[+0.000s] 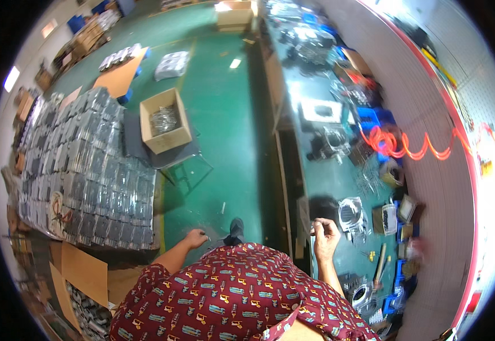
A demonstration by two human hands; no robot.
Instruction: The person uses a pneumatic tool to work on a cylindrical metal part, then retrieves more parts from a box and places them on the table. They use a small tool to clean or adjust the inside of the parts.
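Note:
My left hand (195, 237) hangs low over the green floor, fingers curled in. A small dark bit shows at its fingertips, too small to name. At the near edge of the workbench (321, 182) is my right hand (326, 236), thumb and fingers pinched together; what they hold, if anything, I cannot make out. Just right of that hand a round-holed metal casting (350, 213) lies on the bench. Farther along the bench sits another metal casting (334, 139), and nearer to me a third, ring-shaped metal part (361, 295).
Stacked grey metal parts (88, 176) rise at left, above an opened carton (85, 275). A chair (179, 156) ahead bears a cardboard box (170, 139) of metal pieces. Blue bins (368, 117) line the bench's back; an orange coiled air hose (406, 149) hangs over it.

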